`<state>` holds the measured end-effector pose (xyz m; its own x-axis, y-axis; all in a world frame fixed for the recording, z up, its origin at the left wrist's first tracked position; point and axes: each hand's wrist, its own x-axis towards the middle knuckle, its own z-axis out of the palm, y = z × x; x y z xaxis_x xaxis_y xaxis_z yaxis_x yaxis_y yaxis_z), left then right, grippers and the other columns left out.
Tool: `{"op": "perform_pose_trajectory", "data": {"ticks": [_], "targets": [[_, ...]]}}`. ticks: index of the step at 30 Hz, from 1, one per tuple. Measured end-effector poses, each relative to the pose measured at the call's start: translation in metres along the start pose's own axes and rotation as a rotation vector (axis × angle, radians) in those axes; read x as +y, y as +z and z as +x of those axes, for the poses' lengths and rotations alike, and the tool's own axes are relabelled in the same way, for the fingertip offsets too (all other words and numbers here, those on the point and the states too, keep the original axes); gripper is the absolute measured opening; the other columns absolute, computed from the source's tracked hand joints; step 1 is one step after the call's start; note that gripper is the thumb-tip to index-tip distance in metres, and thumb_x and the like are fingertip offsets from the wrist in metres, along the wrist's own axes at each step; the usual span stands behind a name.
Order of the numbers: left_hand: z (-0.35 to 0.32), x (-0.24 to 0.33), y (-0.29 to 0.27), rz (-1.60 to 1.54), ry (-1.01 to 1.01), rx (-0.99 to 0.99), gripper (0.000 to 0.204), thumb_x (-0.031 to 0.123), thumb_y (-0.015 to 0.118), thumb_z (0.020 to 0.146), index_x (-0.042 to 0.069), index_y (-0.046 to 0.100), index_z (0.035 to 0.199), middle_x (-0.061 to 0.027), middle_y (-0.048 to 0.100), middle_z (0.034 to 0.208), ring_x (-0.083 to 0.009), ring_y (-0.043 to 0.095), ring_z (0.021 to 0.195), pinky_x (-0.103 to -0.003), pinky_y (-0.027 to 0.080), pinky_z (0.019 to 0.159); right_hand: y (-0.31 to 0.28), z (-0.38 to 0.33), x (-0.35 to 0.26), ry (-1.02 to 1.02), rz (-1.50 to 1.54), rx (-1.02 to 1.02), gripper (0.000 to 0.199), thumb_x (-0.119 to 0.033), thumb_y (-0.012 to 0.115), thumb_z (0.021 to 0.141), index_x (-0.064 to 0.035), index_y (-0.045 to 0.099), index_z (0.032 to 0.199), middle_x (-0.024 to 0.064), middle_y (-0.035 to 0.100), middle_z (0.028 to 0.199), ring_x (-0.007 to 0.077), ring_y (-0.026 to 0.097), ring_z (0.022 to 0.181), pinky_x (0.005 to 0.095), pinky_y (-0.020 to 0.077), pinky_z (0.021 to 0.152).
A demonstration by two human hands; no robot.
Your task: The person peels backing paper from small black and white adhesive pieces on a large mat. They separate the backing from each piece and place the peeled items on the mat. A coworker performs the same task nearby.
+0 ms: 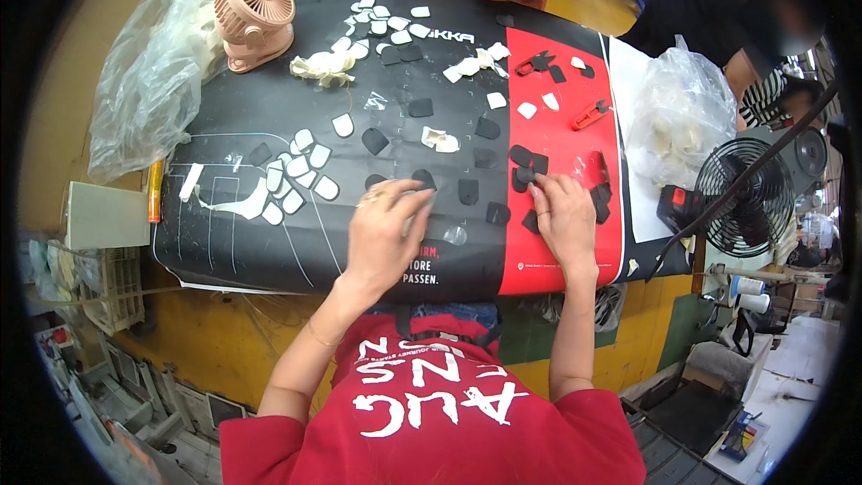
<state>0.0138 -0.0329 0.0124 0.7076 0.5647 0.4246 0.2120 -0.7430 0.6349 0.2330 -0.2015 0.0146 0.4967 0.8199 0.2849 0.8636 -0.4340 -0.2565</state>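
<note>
We are pressing our left hand (384,232), fingers curled, on a flat black shield-shaped piece (422,180) on the counter (269,108); our right hand (564,216), fingers bent, is pinching another black piece (524,176).

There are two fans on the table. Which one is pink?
The small pink fan at the table's far left corner, beside the clear plastic bag. The other, a black fan, is bigger and stands at the right edge.

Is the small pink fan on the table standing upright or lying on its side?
Upright: the pink fan stands on its base on the black mat, grille tilted upward.
</note>
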Motion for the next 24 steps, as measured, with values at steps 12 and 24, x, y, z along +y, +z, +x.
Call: {"op": "perform_pose_trajectory", "data": {"ticks": [12,24], "targets": [[0.029,0.02,0.104,0.203,0.35,-0.488,0.04,0.02,0.057,0.097,0.001,0.056,0.132,-0.0177,0.052,0.145,-0.0353,0.046,0.138,-0.051,0.033,0.114,0.015,0.007,0.022,-0.394,-0.419,-0.021,0.026,-0.012,0.064,0.087,-0.0052,0.069,0.111,0.0072,0.063,0.1,0.0224,0.061,0.095,0.0396,0.0454,0.086],[0.041,0.032,0.078,-0.094,0.104,-0.31,0.037,0.027,0.069,0.092,0.0,0.065,0.118,-0.0164,0.068,0.119,-0.0354,0.061,0.116,-0.047,0.042,0.104,0.014,0.013,0.026,-0.262,-0.203,0.19,0.014,-0.015,0.069,0.089,-0.0098,0.069,0.102,0.0041,0.066,0.094,0.0204,0.064,0.089,0.0418,0.0415,0.092]]}}
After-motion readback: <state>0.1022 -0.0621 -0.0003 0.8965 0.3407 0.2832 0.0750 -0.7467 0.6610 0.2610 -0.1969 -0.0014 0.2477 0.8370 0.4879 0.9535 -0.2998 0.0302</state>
